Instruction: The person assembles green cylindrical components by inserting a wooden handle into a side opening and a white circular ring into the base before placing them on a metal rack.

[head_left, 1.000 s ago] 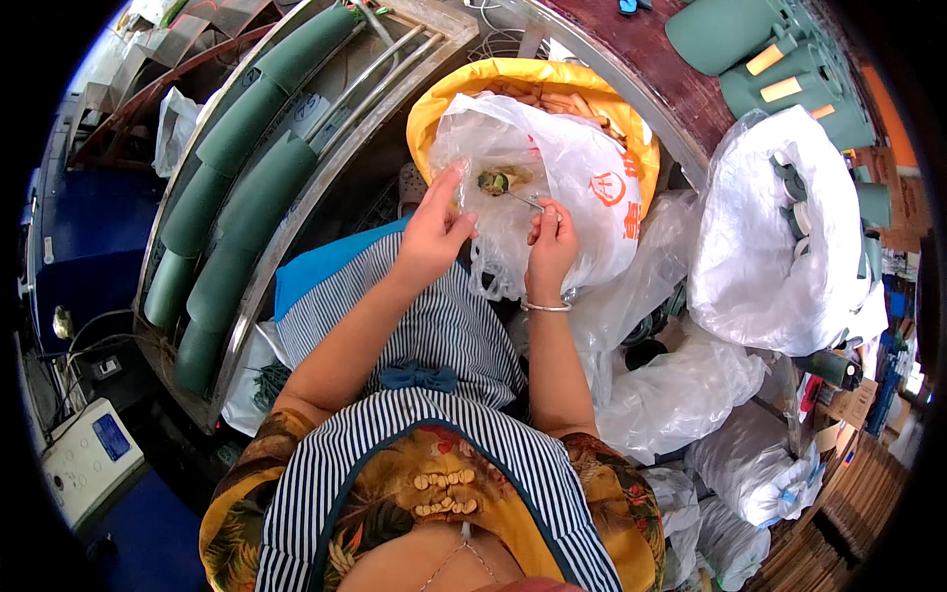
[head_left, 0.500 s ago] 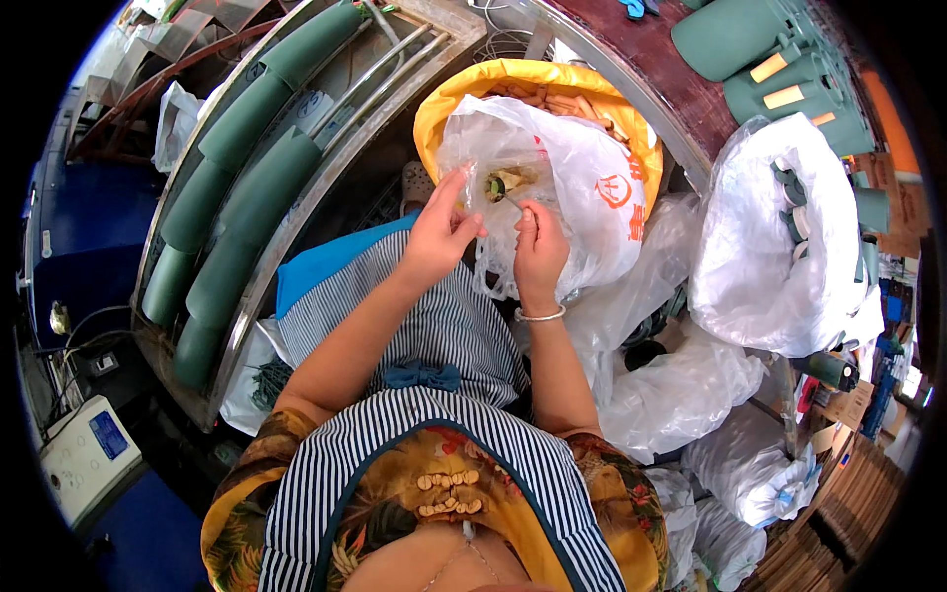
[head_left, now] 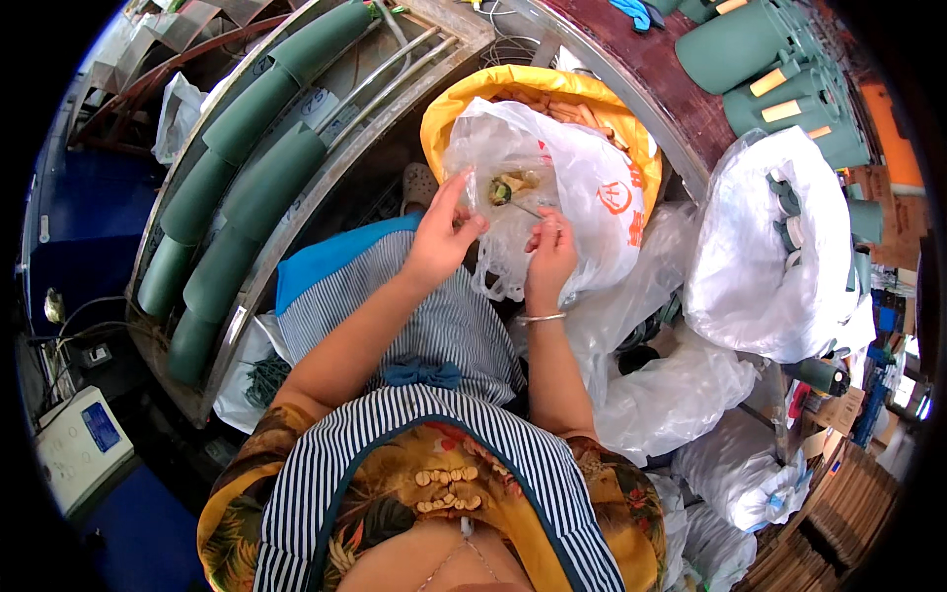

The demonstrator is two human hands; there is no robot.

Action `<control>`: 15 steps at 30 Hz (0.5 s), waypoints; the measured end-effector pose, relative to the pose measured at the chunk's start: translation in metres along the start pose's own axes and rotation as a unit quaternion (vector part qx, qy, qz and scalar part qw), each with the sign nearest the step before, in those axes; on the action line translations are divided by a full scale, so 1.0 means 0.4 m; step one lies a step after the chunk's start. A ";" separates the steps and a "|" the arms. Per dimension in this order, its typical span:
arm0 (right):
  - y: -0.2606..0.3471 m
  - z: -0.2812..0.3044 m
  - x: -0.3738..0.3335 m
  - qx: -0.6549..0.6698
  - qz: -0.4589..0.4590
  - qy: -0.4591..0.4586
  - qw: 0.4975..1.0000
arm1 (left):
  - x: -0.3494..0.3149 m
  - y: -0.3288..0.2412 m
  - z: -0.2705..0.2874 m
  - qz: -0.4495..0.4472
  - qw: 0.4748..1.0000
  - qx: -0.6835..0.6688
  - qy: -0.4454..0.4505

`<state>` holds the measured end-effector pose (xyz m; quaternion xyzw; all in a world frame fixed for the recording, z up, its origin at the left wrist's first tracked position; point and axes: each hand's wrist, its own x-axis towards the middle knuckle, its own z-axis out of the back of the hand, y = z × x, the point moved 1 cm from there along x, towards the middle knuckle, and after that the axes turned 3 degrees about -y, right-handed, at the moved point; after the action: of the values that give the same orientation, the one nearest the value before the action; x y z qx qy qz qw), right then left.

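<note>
A white plastic bag (head_left: 582,227) with red print sits at the upper middle, its mouth facing me. My left hand (head_left: 446,237) curls round clear film at the left side of that mouth, thumb apart from the fingers. In a pinch, my right hand (head_left: 552,259) grips a thin metal handle (head_left: 528,210). This handle reaches left into the bag's mouth, to a small dark green and yellowish clump (head_left: 501,190). The utensil's head is hidden by the clump, so I cannot tell its kind. Pale yellowish bits (head_left: 523,182) lie behind it.
Behind the white bag is a yellow sack (head_left: 439,123) holding brownish sticks. Green tubular pieces (head_left: 252,202) lie in a metal-framed rack at left. Green containers (head_left: 730,49) stand on the dark red table (head_left: 631,54). A white-lined bag (head_left: 730,296) holds green parts at right.
My right hand has shifted slightly right and down, drawing the handle with it. The clump has moved slightly rightward in the picture. My left hand stays at the bag's edge.
</note>
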<state>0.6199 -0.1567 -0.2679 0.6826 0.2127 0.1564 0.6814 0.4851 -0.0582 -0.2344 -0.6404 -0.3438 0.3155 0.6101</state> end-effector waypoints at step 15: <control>0.201 0.139 0.088 0.186 -0.016 0.025 0.982 | -0.007 0.023 0.021 0.113 0.991 -0.069 -0.020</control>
<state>0.6843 -0.1854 -0.1916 0.7899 0.2661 0.1205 0.5392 0.4771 -0.0559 -0.2442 -0.7093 -0.3021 0.3707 0.5179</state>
